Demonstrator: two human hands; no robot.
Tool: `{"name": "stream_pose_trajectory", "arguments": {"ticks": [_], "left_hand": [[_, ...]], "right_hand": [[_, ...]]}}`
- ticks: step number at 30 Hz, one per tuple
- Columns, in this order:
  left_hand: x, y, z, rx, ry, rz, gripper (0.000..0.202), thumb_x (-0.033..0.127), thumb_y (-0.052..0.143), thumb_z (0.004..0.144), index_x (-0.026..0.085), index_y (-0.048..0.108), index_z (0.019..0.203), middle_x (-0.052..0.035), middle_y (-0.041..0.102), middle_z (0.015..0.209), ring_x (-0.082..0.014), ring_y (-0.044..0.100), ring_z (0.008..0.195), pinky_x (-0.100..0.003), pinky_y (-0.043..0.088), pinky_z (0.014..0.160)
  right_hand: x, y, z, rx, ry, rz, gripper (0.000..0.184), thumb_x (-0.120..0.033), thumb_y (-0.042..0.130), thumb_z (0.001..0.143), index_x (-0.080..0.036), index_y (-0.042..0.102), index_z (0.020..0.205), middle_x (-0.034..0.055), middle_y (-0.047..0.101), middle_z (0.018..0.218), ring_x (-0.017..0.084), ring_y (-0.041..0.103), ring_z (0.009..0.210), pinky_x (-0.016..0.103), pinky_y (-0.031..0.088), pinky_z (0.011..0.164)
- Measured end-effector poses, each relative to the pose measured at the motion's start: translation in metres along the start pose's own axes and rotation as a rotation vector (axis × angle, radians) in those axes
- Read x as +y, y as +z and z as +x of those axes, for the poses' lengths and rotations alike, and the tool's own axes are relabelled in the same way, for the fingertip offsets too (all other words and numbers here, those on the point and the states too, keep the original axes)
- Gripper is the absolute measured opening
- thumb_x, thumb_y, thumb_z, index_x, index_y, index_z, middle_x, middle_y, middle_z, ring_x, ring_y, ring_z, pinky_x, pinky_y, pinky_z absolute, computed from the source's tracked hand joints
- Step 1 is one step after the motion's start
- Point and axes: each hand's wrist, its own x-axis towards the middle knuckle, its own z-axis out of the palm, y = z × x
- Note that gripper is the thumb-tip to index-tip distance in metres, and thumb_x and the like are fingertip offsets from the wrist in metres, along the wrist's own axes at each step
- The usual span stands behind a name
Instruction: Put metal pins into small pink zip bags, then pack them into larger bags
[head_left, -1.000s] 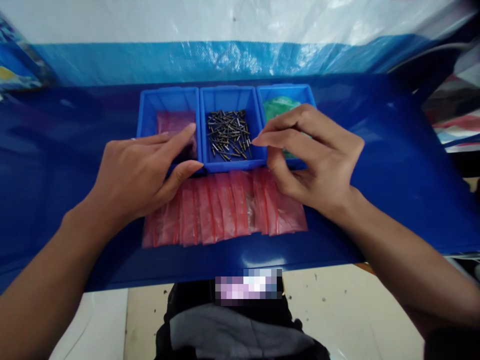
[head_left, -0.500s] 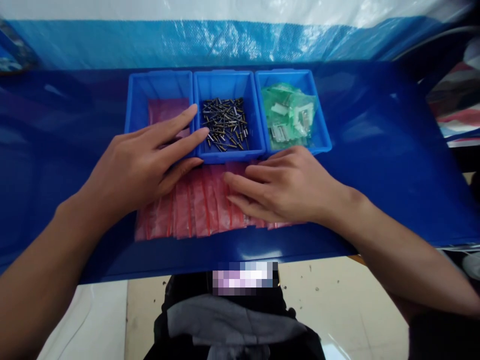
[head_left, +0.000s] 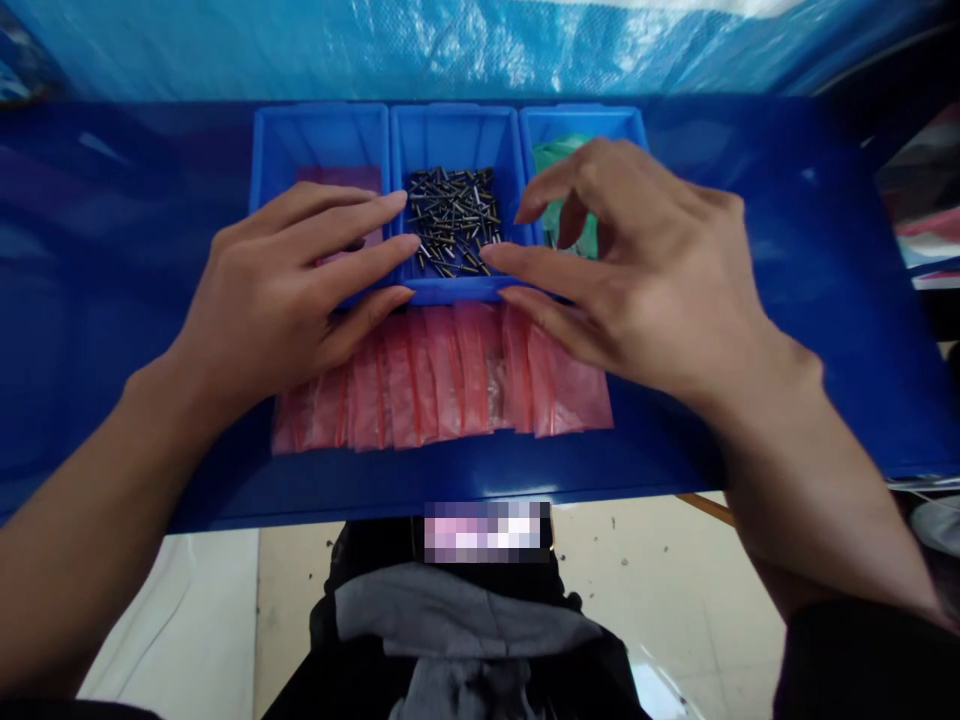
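Note:
My left hand [head_left: 285,275] lies over the front of the left blue bin and its fingertips reach the near left edge of the middle bin [head_left: 454,290]. Its fingers are apart and hold nothing. Dark rivets [head_left: 452,215] with thin metal pins lie heaped in that middle bin. My right hand [head_left: 637,265] is raised, fingers spread and empty, between the middle bin and the right bin. Index finger and thumb hover at the middle bin's front right corner. A row of overlapping pink zip bags [head_left: 420,385] lies in front of the bins.
The left bin [head_left: 322,130] has pink bags in it, partly hidden by my hand. Green bags [head_left: 559,155] sit in the right bin [head_left: 622,120]. A blue table [head_left: 810,330] carries everything, and a blue-and-white sheet [head_left: 420,60] hangs behind it.
My right hand has lifted off the pink bags, moving up and right with its fingers spreading. My left hand stays at the bins. The camera view has tilted slightly downward.

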Motion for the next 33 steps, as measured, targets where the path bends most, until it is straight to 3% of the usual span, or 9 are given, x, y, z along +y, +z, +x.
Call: {"name": "stream_pose_trajectory", "arguments": {"ticks": [6,10,14,18,21,23,26,30,33], "left_hand": [[0.002,-0.002,0.001,-0.007,0.022,0.039,0.04,0.031,0.069,0.11,0.015,0.066,0.147,-0.012,0.066,0.157,-0.0327,0.07,0.141,-0.053,0.066,0.115],[0.002,-0.004,0.002,-0.003,0.027,0.031,0.042,0.028,0.075,0.106,0.014,0.067,0.145,-0.0133,0.066,0.156,-0.0342,0.07,0.14,-0.054,0.066,0.115],[0.003,-0.005,0.003,0.003,0.021,0.029,0.041,0.028,0.076,0.105,0.016,0.068,0.144,-0.0112,0.067,0.156,-0.0329,0.07,0.14,-0.053,0.066,0.115],[0.004,-0.005,0.002,0.01,0.016,0.017,0.042,0.025,0.077,0.104,0.016,0.068,0.144,-0.0123,0.068,0.155,-0.0339,0.071,0.139,-0.054,0.066,0.115],[0.004,-0.005,0.002,0.019,0.01,0.012,0.044,0.023,0.079,0.103,0.015,0.068,0.144,-0.0138,0.068,0.154,-0.035,0.071,0.138,-0.054,0.066,0.114],[0.004,-0.005,0.002,0.013,0.012,0.016,0.044,0.023,0.078,0.103,0.015,0.067,0.144,-0.0138,0.067,0.155,-0.0352,0.071,0.139,-0.054,0.066,0.114],[0.004,-0.006,0.002,0.001,0.009,0.025,0.043,0.023,0.077,0.103,0.015,0.067,0.145,-0.0133,0.067,0.156,-0.0342,0.07,0.14,-0.053,0.065,0.115],[0.004,-0.007,0.002,-0.001,0.006,0.032,0.042,0.025,0.074,0.106,0.017,0.066,0.146,-0.0119,0.066,0.156,-0.0318,0.071,0.14,-0.051,0.066,0.115],[0.005,-0.006,0.002,0.008,0.007,0.05,0.043,0.026,0.076,0.105,0.018,0.066,0.146,-0.0123,0.066,0.157,-0.0325,0.071,0.138,-0.051,0.067,0.112]], "right_hand": [[0.021,0.006,-0.003,-0.048,-0.041,0.222,0.031,-0.039,0.055,0.115,-0.025,0.081,0.126,0.015,0.073,0.13,0.022,0.072,0.104,0.039,0.061,0.084],[0.019,0.004,-0.005,0.017,-0.147,0.195,0.028,-0.032,0.059,0.114,-0.015,0.08,0.122,0.0183,0.073,0.123,0.023,0.075,0.103,0.038,0.06,0.081],[0.017,0.004,-0.005,0.015,-0.153,0.162,0.028,-0.027,0.058,0.113,-0.011,0.08,0.121,0.02,0.073,0.123,0.025,0.076,0.102,0.039,0.061,0.077],[0.004,0.005,0.0,0.132,-0.181,0.071,0.028,-0.032,0.063,0.111,-0.012,0.082,0.119,0.0196,0.076,0.122,0.03,0.075,0.107,0.044,0.06,0.084],[-0.021,0.01,0.003,0.185,-0.257,0.212,0.021,-0.028,0.066,0.11,-0.014,0.081,0.108,0.0107,0.081,0.111,0.023,0.075,0.102,0.039,0.062,0.087],[-0.038,0.019,0.001,0.161,-0.37,0.297,0.031,-0.038,0.066,0.111,-0.015,0.078,0.128,0.012,0.079,0.133,0.027,0.076,0.124,0.042,0.064,0.105],[-0.053,0.036,-0.005,-0.024,-0.388,0.312,0.067,-0.06,0.057,0.112,-0.018,0.054,0.165,0.0223,0.053,0.169,0.035,0.051,0.161,0.055,0.049,0.131],[-0.05,0.047,-0.009,-0.141,-0.354,0.348,0.077,-0.066,0.056,0.11,-0.018,0.049,0.17,0.0249,0.044,0.175,0.037,0.039,0.168,0.056,0.038,0.139],[-0.039,0.034,-0.006,-0.019,-0.414,0.326,0.072,-0.066,0.053,0.111,-0.011,0.06,0.158,0.0246,0.057,0.165,0.037,0.051,0.161,0.056,0.048,0.131]]}}
